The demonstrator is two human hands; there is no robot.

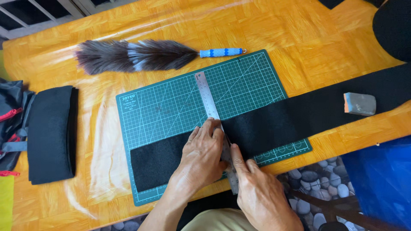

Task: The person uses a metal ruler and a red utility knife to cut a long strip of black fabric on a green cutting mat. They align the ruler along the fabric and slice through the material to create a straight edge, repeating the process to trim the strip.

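Observation:
A long black felt strip (299,115) lies across a green cutting mat (171,102) on an orange table. A steel ruler (207,98) crosses the strip from the mat's top down past its near edge. My left hand (203,156) lies flat on the ruler and the strip, fingers spread. My right hand (257,192) sits just right of the ruler near the mat's near edge, with its thumb and fingers pinched against the ruler's edge; whatever it holds is hidden.
A feather duster (137,55) with a blue handle lies beyond the mat. A stack of black felt pieces (51,132) sits at the left beside a dark bag (10,124). A grey block with an orange end (359,104) rests on the strip at the right. A blue cloth (381,179) hangs below the table edge.

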